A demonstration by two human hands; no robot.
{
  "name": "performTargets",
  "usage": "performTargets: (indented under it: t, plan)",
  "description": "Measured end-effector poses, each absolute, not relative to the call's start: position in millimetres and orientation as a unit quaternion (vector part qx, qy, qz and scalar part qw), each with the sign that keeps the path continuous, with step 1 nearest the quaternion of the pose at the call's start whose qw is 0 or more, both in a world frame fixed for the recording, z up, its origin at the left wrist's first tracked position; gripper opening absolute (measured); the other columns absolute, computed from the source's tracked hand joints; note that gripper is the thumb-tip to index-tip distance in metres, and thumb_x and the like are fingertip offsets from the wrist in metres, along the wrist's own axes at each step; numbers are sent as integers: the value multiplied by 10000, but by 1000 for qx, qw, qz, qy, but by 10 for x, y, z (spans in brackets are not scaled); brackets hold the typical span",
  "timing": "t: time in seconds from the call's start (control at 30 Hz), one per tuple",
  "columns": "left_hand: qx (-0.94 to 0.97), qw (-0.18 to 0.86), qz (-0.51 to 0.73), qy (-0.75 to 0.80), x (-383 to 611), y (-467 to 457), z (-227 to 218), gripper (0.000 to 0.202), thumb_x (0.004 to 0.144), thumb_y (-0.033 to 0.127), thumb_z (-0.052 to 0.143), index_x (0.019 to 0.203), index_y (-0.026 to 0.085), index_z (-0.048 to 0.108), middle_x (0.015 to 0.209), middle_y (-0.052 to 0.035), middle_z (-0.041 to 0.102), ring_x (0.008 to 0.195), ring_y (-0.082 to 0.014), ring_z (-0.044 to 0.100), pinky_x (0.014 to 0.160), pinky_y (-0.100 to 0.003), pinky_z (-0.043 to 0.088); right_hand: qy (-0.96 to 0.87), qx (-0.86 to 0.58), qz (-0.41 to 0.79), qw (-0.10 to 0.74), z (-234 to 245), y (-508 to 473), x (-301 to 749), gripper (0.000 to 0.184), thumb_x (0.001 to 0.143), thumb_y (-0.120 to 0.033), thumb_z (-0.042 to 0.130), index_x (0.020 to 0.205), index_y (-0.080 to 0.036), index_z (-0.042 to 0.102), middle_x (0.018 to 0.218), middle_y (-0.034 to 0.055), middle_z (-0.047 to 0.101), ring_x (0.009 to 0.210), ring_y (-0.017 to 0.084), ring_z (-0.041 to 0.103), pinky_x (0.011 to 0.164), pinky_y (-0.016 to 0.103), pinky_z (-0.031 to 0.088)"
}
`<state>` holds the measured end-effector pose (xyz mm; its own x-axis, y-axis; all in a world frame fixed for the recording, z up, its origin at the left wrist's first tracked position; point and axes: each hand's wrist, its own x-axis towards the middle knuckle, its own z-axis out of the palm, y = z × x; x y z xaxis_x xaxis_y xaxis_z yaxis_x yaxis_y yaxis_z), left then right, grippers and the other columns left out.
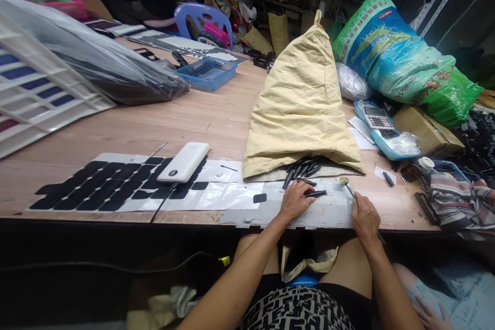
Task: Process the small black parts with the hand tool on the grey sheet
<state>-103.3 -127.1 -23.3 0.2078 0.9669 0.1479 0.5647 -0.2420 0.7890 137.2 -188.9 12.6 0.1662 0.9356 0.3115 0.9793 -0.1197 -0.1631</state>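
My left hand (296,200) rests on a pale plastic board (332,212) at the table's front edge, its fingers closed on a slim black pen-like piece (317,194). Just beyond the fingertips, a pile of similar black pieces (300,169) spills from under a beige cloth sack (299,98). To the right, my right hand (365,215) is wrapped round the handle of a small hammer. The hammer's round, yellowish head (344,181) is above the board, apart from the black piece.
Left of the board lie sheets with black rounded patches (119,185) and a white power bank (184,162) with a cable. A blue basket (209,73) stands farther back. At right are a calculator (379,118), striped cloth (450,198) and a person's hand (431,314).
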Motion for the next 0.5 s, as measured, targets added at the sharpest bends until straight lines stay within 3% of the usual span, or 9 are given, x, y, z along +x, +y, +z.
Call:
performTargets:
  t: [0.1,0.33,0.5]
  plan:
    - [721,298,330,532,-1031,-1268,-271,186,785,205,739,965,253,726,958,-1,688,945,-221,558,886,-373,414,-629,-755,-130,129,25,-1718,1635,343,974,-220,439,1204,-147,684,968,103,671,898,216,553,779,320,400]
    - [748,286,301,518,-1055,-1264,-246,181,831,269,705,1008,258,737,971,-20,671,947,-223,547,892,-384,413,-620,-758,-157,128,-61,-1626,1689,312,959,-203,461,1198,-185,661,1016,97,609,914,219,469,758,332,321]
    - [797,281,286,452,-1142,-1659,-189,179,813,245,720,988,274,745,1172,-47,630,1136,-261,517,1001,-432,389,-611,-770,-136,124,-46,-1643,1675,307,958,-207,461,1201,-199,649,1049,92,588,935,221,456,766,337,308]
